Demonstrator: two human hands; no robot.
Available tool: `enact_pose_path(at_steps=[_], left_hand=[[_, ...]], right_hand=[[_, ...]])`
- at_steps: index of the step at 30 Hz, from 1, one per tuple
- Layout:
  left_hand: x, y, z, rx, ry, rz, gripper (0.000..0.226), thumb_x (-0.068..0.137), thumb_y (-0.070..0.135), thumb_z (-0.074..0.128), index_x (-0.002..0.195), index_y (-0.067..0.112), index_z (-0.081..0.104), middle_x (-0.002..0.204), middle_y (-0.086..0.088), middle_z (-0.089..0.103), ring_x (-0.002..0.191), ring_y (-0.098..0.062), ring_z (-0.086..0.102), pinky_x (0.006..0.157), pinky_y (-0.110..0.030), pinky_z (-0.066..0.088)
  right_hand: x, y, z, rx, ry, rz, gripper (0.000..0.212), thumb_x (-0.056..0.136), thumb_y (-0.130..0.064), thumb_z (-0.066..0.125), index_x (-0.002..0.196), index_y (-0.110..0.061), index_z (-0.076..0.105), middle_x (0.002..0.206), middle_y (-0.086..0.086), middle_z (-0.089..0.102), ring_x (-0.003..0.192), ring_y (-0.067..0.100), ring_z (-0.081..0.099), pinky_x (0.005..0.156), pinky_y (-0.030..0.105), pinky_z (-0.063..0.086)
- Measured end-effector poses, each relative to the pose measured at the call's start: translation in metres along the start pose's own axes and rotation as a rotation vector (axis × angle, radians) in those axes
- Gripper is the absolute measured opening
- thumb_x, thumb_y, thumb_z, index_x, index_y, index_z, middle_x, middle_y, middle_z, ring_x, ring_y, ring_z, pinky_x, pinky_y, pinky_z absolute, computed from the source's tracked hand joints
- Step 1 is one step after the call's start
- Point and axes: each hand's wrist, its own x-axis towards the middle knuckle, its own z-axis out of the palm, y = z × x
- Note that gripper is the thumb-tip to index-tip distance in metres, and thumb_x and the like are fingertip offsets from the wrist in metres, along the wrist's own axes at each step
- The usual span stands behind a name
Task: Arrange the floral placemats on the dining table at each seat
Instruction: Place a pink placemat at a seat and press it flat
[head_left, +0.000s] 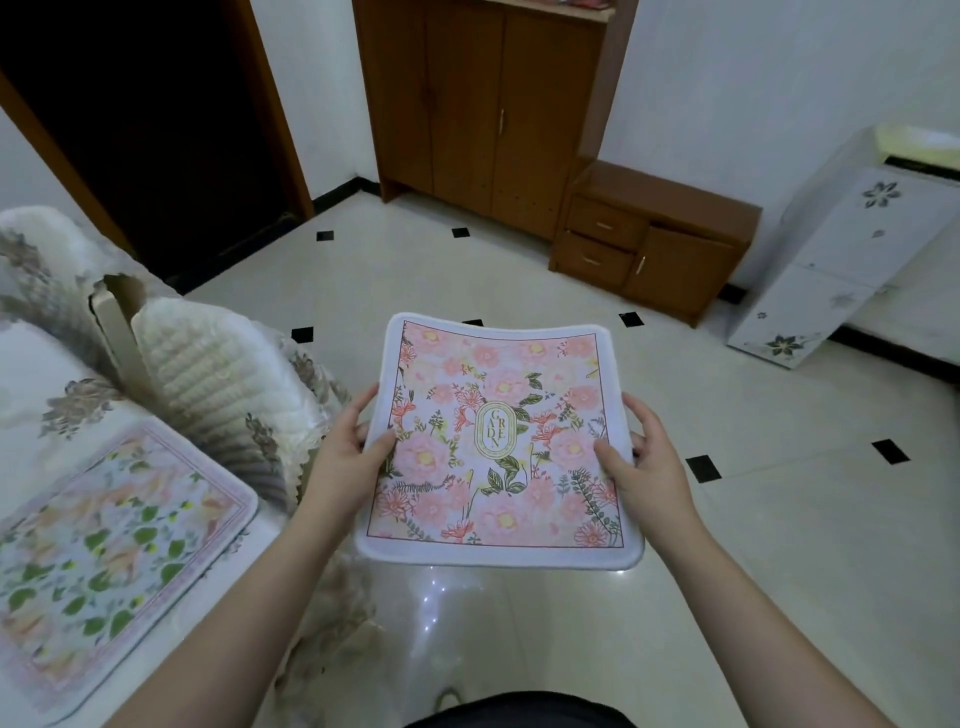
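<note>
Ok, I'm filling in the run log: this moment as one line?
stage: carrying | pink placemat: held over floor | left hand, right hand: grip its side edges | green placemat: laid on covered table

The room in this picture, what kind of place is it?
Probably a home dining or living room: a wooden cabinet against the wall, a tiled floor, and a cloth-covered table bearing a floral placemat.

Mat (498, 441) held up in the middle, second mat (114, 545) on the table (31, 364) at left, cupboard (478, 104) behind, drawers (654, 239) right of it
</note>
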Motion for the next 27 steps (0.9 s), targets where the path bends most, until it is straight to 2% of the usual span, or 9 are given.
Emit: enact_pose_path(at_steps=[4,7,9,13,18,23,27], left_hand=[[0.025,0.001,0.011,-0.029,-0.008,-0.025,0.06,0.098,0.009,0.06,0.145,0.041,0.042,0.101,0.003,0.078,0.093,-0.024,0.075,0.085,-0.054,0.058],[0.045,0.001,0.026,-0.033,0.007,-0.045,0.061,0.097,0.007,0.06,0.142,0.044,0.044,0.102,0.0,0.078,0.092,-0.026,0.075,0.086,-0.057,0.057],[0.06,0.003,0.039,-0.03,0.024,-0.046,0.061,0.097,0.005,0.059,0.144,0.039,0.044,0.101,0.0,0.078,0.091,-0.026,0.075,0.085,-0.056,0.058],[0.092,0.013,0.067,-0.007,0.029,-0.071,0.062,0.098,0.005,0.058,0.148,0.037,0.04,0.1,-0.002,0.078,0.09,-0.028,0.075,0.083,-0.057,0.058],[0.138,0.035,0.101,0.023,0.058,-0.089,0.061,0.098,0.009,0.059,0.147,0.041,0.041,0.101,0.0,0.078,0.088,-0.026,0.076,0.081,-0.057,0.059],[0.169,0.052,0.122,0.013,0.124,-0.091,0.061,0.099,0.009,0.057,0.148,0.04,0.04,0.101,0.0,0.078,0.091,-0.026,0.076,0.084,-0.056,0.058],[0.181,0.059,0.126,0.021,0.173,-0.092,0.06,0.099,0.009,0.058,0.149,0.038,0.039,0.1,0.001,0.078,0.089,-0.024,0.076,0.084,-0.054,0.058]], right_hand=[[0.029,0.001,-0.003,-0.008,-0.015,0.008,0.059,0.093,-0.017,0.065,0.141,-0.038,0.038,0.102,-0.008,0.074,0.081,0.012,0.074,0.071,0.035,0.058],[0.055,0.006,-0.005,-0.022,-0.022,0.019,0.06,0.093,-0.017,0.064,0.142,-0.038,0.037,0.101,-0.007,0.074,0.08,0.011,0.073,0.067,0.028,0.057],[0.076,0.011,-0.009,-0.045,-0.023,0.015,0.06,0.093,-0.018,0.064,0.143,-0.037,0.036,0.101,-0.008,0.074,0.079,0.009,0.073,0.064,0.023,0.055],[0.124,0.02,-0.019,-0.043,-0.04,0.029,0.059,0.094,-0.018,0.063,0.143,-0.037,0.036,0.101,-0.009,0.073,0.078,0.007,0.072,0.062,0.02,0.054],[0.194,0.021,-0.039,-0.038,-0.081,0.019,0.061,0.093,-0.02,0.064,0.144,-0.038,0.036,0.096,-0.01,0.074,0.079,0.01,0.072,0.075,0.04,0.059],[0.254,0.012,-0.048,-0.025,-0.149,-0.011,0.06,0.094,-0.019,0.064,0.143,-0.038,0.036,0.095,-0.008,0.074,0.078,0.008,0.072,0.07,0.032,0.058],[0.289,0.009,-0.041,-0.017,-0.214,-0.009,0.059,0.094,-0.02,0.064,0.143,-0.039,0.036,0.1,-0.005,0.074,0.078,0.011,0.073,0.07,0.038,0.06]])
